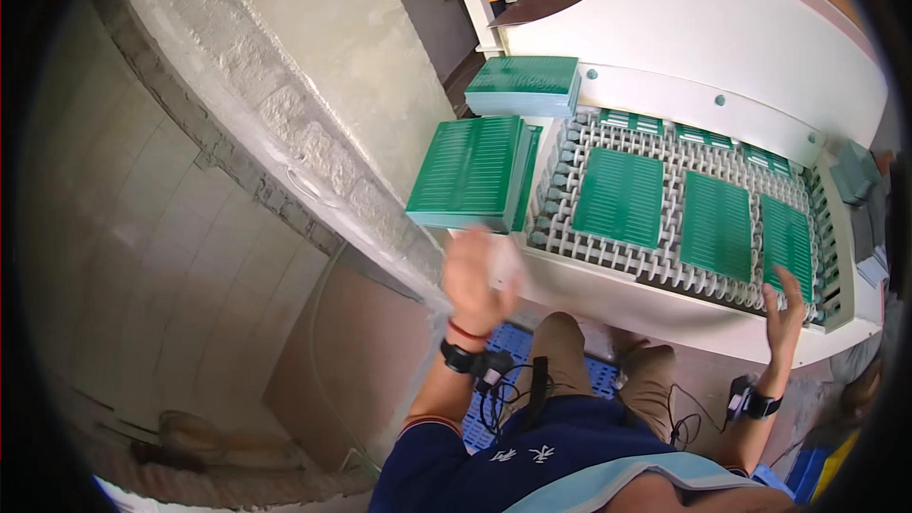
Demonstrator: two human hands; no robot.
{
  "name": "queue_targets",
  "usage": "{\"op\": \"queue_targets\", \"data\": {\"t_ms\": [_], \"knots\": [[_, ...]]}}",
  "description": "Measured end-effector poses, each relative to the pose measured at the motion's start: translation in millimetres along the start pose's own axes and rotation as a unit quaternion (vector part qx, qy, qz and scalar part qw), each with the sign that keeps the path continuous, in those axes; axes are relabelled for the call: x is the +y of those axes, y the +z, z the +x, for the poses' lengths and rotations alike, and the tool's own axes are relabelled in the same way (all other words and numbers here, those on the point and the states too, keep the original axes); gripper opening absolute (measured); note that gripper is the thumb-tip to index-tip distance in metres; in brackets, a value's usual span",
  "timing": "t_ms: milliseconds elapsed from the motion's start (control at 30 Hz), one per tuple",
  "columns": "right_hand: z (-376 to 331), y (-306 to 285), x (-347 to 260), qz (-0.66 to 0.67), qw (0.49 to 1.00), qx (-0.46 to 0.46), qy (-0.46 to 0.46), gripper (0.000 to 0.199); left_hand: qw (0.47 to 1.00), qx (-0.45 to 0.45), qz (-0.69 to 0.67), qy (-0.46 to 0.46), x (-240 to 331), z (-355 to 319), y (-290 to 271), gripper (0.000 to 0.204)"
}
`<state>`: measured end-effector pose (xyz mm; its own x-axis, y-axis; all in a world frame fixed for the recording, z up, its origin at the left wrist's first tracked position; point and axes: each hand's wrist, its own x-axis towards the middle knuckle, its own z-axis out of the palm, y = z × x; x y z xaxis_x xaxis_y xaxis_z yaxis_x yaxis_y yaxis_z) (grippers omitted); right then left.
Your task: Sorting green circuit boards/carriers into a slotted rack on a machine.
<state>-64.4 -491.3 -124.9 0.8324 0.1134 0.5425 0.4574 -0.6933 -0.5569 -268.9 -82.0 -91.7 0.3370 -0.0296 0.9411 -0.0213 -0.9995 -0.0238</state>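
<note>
My left hand (473, 275) is smeared by motion just below the near edge of a tall stack of green circuit boards (467, 166). A pale patch shows by its fingers, too blurred to name. My right hand (786, 313) is open, fingers apart, at the near end of the rightmost green circuit board (788, 237); whether they touch it I cannot tell. That board lies flat on the roller conveyor (608, 261), in a row with a middle board (715, 226) and a left board (618, 197).
A second board stack (522, 81) stands behind the first. Farther boards (704, 137) partly show beneath the machine's white cover (684, 28). A rough plastered wall edge (285, 133) runs along the left. Grey-green blocks (855, 171) sit at the conveyor's right end. A blue slatted mat (508, 347) lies underfoot.
</note>
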Motion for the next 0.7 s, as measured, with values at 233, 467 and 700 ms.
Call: {"op": "queue_targets", "data": {"t_ms": [233,467,700], "knots": [[-4.3,67.4,-161.1,0.32,0.892,-0.289,-0.134,0.026,0.932,-0.046,0.134,-0.333,-97.6,18.5,-22.1,0.046],[37.7,151.0,-252.0,0.358,0.856,-0.341,-0.155,0.037,0.912,-0.08,0.158,-0.369,-81.2,32.7,-21.3,0.043],[49.7,182.4,-311.7,0.384,0.817,-0.429,0.022,0.049,0.951,-0.022,0.209,-0.226,-84.9,21.0,-15.1,0.042]]}}
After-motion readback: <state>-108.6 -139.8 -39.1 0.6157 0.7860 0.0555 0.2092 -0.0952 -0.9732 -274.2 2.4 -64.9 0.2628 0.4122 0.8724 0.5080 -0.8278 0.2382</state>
